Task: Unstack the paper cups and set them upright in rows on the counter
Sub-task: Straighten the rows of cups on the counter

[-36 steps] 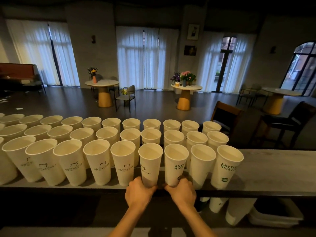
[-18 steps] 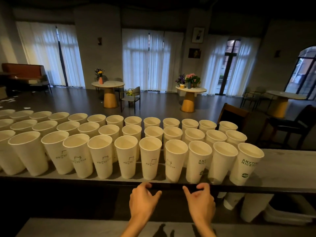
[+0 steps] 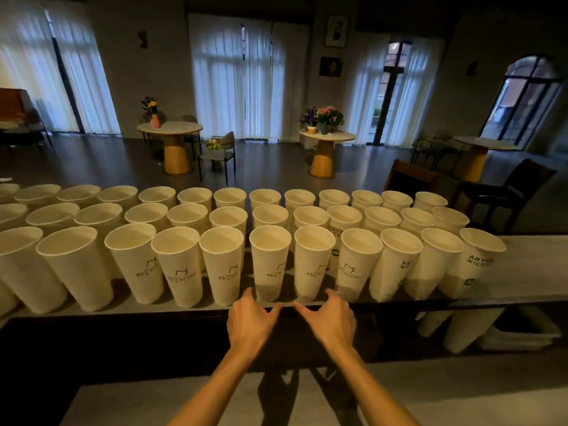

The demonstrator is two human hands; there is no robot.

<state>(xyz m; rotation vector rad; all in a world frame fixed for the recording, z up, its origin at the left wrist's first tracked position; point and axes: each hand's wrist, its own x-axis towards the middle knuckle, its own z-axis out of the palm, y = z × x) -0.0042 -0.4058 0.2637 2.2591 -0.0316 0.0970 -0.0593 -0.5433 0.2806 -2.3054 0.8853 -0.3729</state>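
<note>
Standing in three long rows on the grey, smooth desk (image 3: 528,272), the tall cream paper cups (image 3: 270,262) all have their open mouths up, so each one can be seen and reached with ease. They are wide at the top and thin at the bottom, and the paper looks plain and a little dull, with thin rolled rims. Some have a small dark drawing on the side, and a few at the right end have green letters. The cups in a row sit just beside each other, rim close to rim, which keeps the rows neat and saves room. The left hand (image 3: 250,321) and the right hand (image 3: 330,319) are low at the near edge of the desk, in front of two cups in the middle of the front row. Each grip is apart, fingers spread and thumbs pointing in, and holds nothing; the fingertips are very near the cup bottoms, but I cannot tell if they touch. I think the hands are there to nudge the front cups into line. Below the desk on the right, some more white stacked cups (image 3: 461,329) lean beside a white flat plastic tub (image 3: 528,335), so there may be more to set out. Paper cups this light tip over fast, so a soft push is best.
</note>
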